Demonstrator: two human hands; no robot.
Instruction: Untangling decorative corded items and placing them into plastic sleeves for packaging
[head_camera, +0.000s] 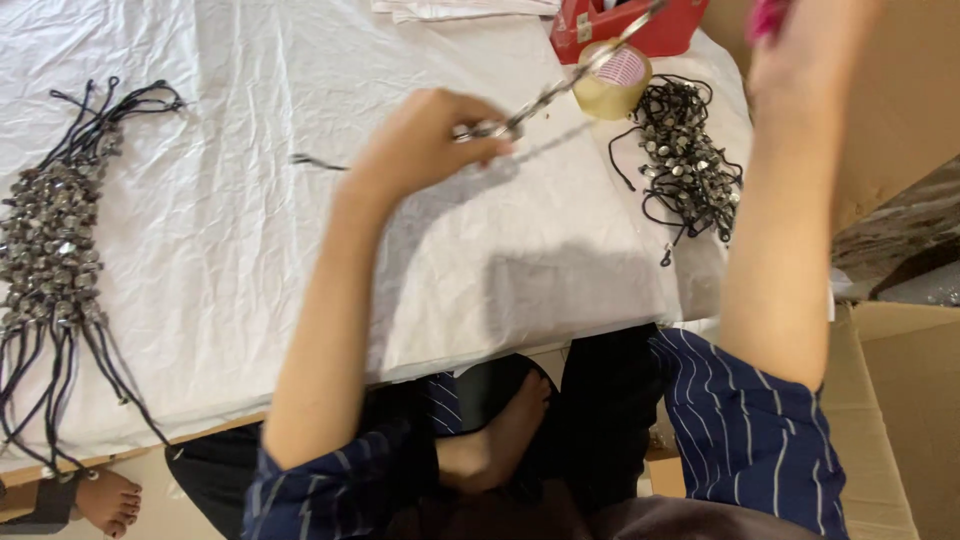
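pinching a beaded string (560, 88), left hand (420, 145) is clamped; right hand (800, 45) grip unclear, near red box (670, 30).

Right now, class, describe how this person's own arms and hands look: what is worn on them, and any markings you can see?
Both forearms are bare. The sleeves end at about the elbow: dark navy fabric with thin pale stripes, seen on the left sleeve and the right sleeve. The left hand wears no glove, ring or watch that shows. The right hand is cut off by the frame's top edge and blurred.
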